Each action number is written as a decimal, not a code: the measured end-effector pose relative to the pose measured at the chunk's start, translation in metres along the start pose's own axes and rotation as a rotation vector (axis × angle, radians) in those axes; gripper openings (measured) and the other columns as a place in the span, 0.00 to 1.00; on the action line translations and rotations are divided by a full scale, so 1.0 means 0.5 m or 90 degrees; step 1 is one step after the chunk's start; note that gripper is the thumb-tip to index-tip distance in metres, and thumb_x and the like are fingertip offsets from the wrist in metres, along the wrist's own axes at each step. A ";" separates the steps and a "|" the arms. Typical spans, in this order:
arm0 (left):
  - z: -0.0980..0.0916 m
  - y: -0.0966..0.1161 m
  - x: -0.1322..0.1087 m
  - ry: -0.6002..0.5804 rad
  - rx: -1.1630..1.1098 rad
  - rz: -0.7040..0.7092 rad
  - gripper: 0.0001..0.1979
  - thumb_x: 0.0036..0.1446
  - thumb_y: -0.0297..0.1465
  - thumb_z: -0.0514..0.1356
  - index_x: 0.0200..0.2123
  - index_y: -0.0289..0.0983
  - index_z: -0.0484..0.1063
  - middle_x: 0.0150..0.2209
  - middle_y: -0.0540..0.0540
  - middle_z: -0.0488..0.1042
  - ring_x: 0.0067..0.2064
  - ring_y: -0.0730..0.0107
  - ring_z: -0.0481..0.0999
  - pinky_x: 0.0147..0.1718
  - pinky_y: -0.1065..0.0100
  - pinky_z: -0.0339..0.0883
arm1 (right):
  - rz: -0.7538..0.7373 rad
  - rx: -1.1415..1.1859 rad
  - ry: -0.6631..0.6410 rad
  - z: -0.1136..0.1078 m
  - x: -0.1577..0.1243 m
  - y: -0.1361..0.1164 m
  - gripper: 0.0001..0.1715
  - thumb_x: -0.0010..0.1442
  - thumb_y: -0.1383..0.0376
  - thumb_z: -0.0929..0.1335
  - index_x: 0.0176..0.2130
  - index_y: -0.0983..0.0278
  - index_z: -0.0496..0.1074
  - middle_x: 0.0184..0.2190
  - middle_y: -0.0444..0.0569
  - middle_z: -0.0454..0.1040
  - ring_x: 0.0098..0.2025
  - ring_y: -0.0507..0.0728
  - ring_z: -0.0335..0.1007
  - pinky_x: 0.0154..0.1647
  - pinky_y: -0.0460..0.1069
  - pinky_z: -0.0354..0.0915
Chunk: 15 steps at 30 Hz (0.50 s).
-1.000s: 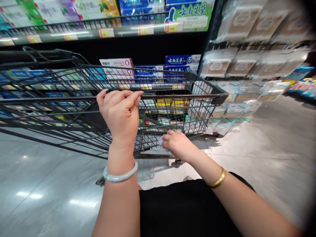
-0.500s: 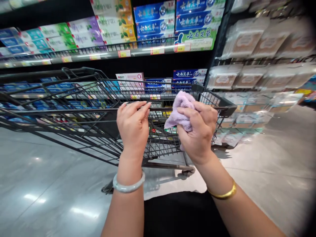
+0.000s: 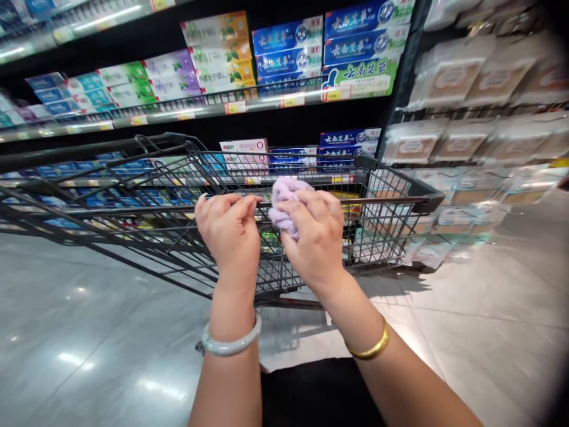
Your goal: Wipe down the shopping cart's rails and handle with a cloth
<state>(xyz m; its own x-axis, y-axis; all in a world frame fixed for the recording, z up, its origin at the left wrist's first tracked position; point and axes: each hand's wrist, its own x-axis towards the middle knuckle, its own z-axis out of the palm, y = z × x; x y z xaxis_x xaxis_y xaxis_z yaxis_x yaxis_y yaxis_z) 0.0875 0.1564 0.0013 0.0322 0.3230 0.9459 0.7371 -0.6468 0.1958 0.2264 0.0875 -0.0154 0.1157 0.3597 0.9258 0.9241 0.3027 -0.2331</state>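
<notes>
A black wire shopping cart [image 3: 429, 201] stands side-on in front of me. Its near top rail [image 3: 377, 200] runs beneath both hands. My left hand [image 3: 231, 231] is closed over that rail, fingers curled across the top and the thumb bent in. Just to its right, my right hand [image 3: 316, 240] clutches a crumpled lilac cloth [image 3: 283, 204] against the same rail. Part of the cloth is hidden under the fingers. A pale bangle [image 3: 231, 345] circles my left wrist and a gold bangle [image 3: 371, 350] my right.
Behind the cart, a shelf [image 3: 204, 111] carries stacked toothpaste boxes [image 3: 288, 56]. Packets [image 3: 457, 77] hang on hooks at the right. Grey shiny floor [image 3: 111, 332] lies below, and the cart's lower frame [image 3: 288, 303] juts near my legs.
My right hand has slid left along the rail with the cloth, ending close to my left hand. The left hand keeps its grip. The view has shifted slightly.
</notes>
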 end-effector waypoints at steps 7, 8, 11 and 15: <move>-0.009 0.037 -0.009 0.001 0.007 0.019 0.12 0.64 0.28 0.59 0.35 0.45 0.82 0.36 0.48 0.80 0.44 0.63 0.76 0.58 0.54 0.64 | -0.052 -0.008 -0.045 -0.001 0.005 0.000 0.15 0.64 0.64 0.69 0.50 0.55 0.78 0.55 0.50 0.74 0.60 0.65 0.61 0.62 0.61 0.62; -0.015 0.044 -0.010 -0.005 0.001 0.022 0.11 0.65 0.29 0.59 0.36 0.46 0.82 0.37 0.49 0.81 0.44 0.63 0.77 0.58 0.54 0.64 | -0.053 -0.005 -0.044 -0.009 0.009 0.007 0.15 0.63 0.64 0.70 0.49 0.55 0.78 0.55 0.50 0.74 0.59 0.64 0.62 0.62 0.61 0.62; -0.034 0.053 -0.008 -0.019 -0.019 0.036 0.11 0.67 0.31 0.59 0.42 0.49 0.82 0.40 0.52 0.83 0.45 0.64 0.78 0.62 0.51 0.61 | -0.032 0.009 -0.011 -0.029 0.014 0.014 0.15 0.61 0.67 0.70 0.47 0.56 0.78 0.52 0.50 0.75 0.56 0.64 0.64 0.62 0.62 0.62; -0.056 0.044 -0.003 -0.009 0.021 0.009 0.09 0.66 0.32 0.61 0.40 0.49 0.82 0.43 0.51 0.83 0.48 0.59 0.77 0.68 0.45 0.51 | -0.058 0.010 -0.003 -0.033 -0.004 -0.012 0.16 0.61 0.67 0.70 0.49 0.56 0.78 0.54 0.50 0.76 0.58 0.65 0.63 0.61 0.62 0.64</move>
<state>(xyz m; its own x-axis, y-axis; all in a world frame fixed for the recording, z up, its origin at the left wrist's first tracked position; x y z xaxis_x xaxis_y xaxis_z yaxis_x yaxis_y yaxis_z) 0.0849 0.1225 0.0113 0.0522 0.3230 0.9449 0.7585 -0.6283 0.1729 0.2268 0.0702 -0.0108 0.0297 0.3347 0.9419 0.9249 0.3482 -0.1529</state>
